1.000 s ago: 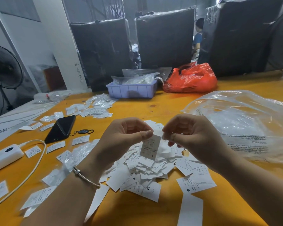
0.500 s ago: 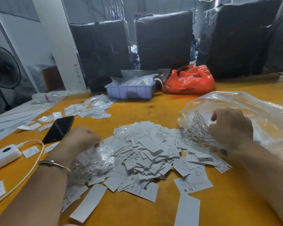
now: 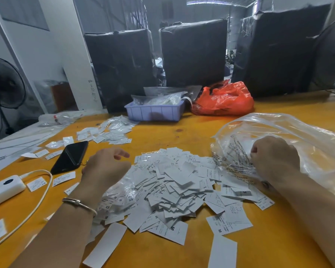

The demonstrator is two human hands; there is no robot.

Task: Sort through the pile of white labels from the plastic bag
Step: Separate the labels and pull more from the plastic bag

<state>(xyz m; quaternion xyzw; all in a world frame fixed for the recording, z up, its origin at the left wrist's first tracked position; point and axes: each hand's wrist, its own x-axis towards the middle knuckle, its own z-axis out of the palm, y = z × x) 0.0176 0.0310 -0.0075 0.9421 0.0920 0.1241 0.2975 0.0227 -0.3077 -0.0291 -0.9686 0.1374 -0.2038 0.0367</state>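
A heap of white labels (image 3: 172, 182) with size letters lies on the orange table (image 3: 182, 134) in front of me. My left hand (image 3: 104, 165) hovers over the heap's left edge, fingers loosely curled, with nothing visible in it. Under it lie small clear sleeves holding labels (image 3: 122, 192). My right hand (image 3: 275, 159) grips the printed edge of the big clear plastic bag (image 3: 302, 140), which lies crumpled at the right and overlaps the heap's right side.
A black phone (image 3: 71, 156), a white power bank (image 3: 4, 187) with its cable and loose labels lie at the left. More bagged labels (image 3: 110, 132), a lilac tray (image 3: 155, 112) and a red bag (image 3: 224, 100) sit further back. Black wrapped bundles stand behind the table.
A second ago both hands held one label above the heap. They have since parted: the left went to the heap's left edge, the right to the plastic bag.
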